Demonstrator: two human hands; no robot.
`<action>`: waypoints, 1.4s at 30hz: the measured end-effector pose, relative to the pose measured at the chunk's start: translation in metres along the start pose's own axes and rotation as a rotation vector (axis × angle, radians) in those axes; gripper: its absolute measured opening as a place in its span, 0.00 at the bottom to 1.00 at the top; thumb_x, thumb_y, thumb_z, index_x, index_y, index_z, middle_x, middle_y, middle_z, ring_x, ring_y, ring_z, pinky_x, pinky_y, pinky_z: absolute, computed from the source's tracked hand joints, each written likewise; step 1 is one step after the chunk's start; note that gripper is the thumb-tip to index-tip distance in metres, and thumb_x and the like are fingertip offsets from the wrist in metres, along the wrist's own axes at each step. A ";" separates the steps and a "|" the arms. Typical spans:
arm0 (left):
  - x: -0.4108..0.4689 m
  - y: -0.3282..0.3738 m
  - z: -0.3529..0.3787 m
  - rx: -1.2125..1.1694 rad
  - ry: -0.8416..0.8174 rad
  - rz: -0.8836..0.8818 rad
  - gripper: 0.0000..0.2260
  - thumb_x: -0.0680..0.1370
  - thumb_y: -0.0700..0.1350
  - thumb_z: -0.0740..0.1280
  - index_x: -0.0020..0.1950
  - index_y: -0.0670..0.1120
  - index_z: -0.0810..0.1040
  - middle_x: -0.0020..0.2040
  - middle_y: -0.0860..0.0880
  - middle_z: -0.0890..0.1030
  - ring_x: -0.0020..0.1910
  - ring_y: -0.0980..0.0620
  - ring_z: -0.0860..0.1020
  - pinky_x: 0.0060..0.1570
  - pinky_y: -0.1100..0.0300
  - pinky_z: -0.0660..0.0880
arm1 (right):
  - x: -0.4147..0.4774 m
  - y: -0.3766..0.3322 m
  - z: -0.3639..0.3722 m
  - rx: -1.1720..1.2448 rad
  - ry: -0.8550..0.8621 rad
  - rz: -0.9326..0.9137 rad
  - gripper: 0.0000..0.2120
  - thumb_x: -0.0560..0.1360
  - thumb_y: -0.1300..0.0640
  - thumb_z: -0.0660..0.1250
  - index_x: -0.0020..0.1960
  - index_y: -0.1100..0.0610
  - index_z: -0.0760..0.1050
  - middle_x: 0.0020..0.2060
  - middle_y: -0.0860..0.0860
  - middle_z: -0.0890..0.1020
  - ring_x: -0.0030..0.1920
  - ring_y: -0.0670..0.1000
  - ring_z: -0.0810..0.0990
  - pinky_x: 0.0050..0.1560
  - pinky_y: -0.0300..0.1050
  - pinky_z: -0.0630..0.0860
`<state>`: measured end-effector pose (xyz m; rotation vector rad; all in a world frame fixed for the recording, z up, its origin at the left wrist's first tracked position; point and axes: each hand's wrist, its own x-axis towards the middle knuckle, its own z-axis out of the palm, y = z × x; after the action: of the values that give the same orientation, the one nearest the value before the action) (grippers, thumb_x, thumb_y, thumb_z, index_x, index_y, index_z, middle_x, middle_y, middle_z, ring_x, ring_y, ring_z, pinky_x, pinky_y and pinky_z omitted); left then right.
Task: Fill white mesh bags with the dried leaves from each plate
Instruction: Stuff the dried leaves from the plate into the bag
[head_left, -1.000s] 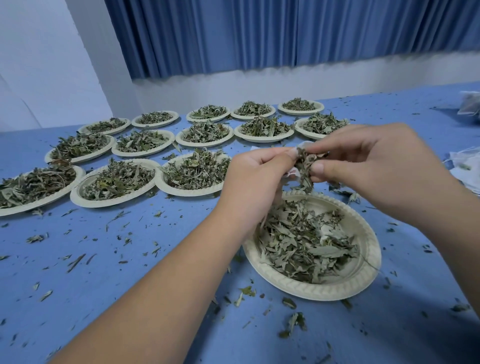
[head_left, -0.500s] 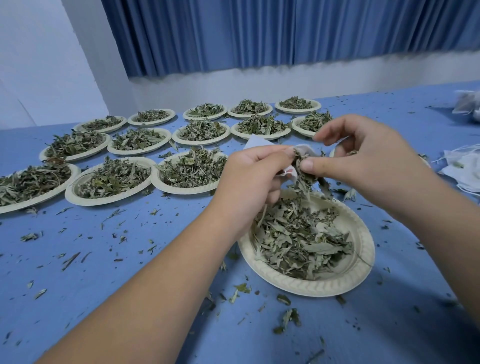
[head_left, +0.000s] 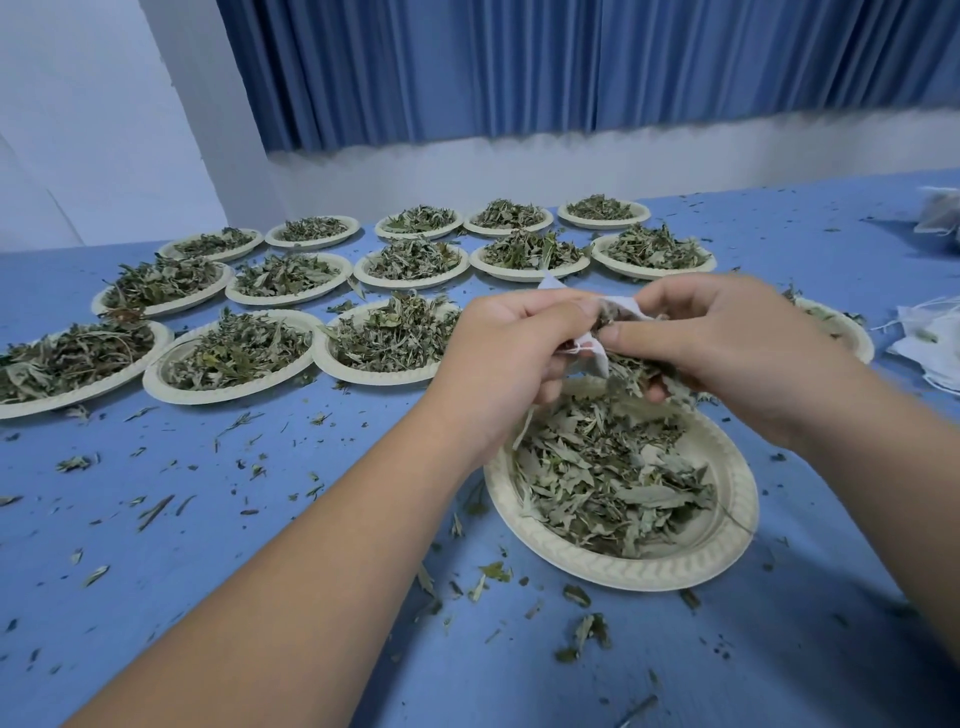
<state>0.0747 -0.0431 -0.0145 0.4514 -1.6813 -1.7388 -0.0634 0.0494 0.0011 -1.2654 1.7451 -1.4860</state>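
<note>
Left hand (head_left: 511, 358) pinches bag (head_left: 595, 358) at mouth, fingers curled into fabric. Right hand (head_left: 727, 343) pinches leaves (head_left: 631, 373) at bag mouth, thumb and forefinger closed on them. Both held just above near plate (head_left: 727, 553), part full of more leaves. Heaped plates (head_left: 228, 387) in rows behind on blue bench (head_left: 260, 519). Spare bags (head_left: 930, 345) at right edge. Leaf bits scattered on bench.

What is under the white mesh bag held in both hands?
The nearest plate sits under it, its pile of dried leaves right below the bag. The left hand and right hand cover most of the bag, so its fill cannot be seen.
</note>
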 end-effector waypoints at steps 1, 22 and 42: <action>0.000 0.000 0.001 0.036 0.005 0.007 0.07 0.79 0.38 0.65 0.51 0.42 0.84 0.27 0.53 0.76 0.20 0.60 0.65 0.21 0.67 0.60 | -0.001 0.000 0.001 -0.024 0.017 0.004 0.09 0.66 0.59 0.77 0.42 0.62 0.80 0.30 0.54 0.81 0.25 0.49 0.77 0.25 0.38 0.74; 0.004 -0.002 0.000 0.158 0.310 0.138 0.07 0.78 0.42 0.67 0.47 0.50 0.85 0.26 0.52 0.75 0.23 0.63 0.69 0.30 0.64 0.64 | -0.020 -0.016 -0.003 -0.376 0.202 -0.253 0.09 0.67 0.57 0.76 0.42 0.46 0.78 0.31 0.41 0.83 0.32 0.40 0.81 0.39 0.39 0.77; -0.004 0.004 0.010 -0.005 0.158 0.097 0.06 0.79 0.35 0.65 0.50 0.39 0.81 0.23 0.57 0.74 0.17 0.60 0.71 0.22 0.73 0.67 | -0.009 -0.006 0.006 -0.297 0.214 -0.355 0.08 0.69 0.57 0.75 0.38 0.45 0.81 0.32 0.40 0.80 0.31 0.40 0.74 0.34 0.30 0.69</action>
<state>0.0720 -0.0330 -0.0107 0.4837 -1.5607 -1.5944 -0.0527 0.0551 0.0032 -1.6925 2.0160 -1.6492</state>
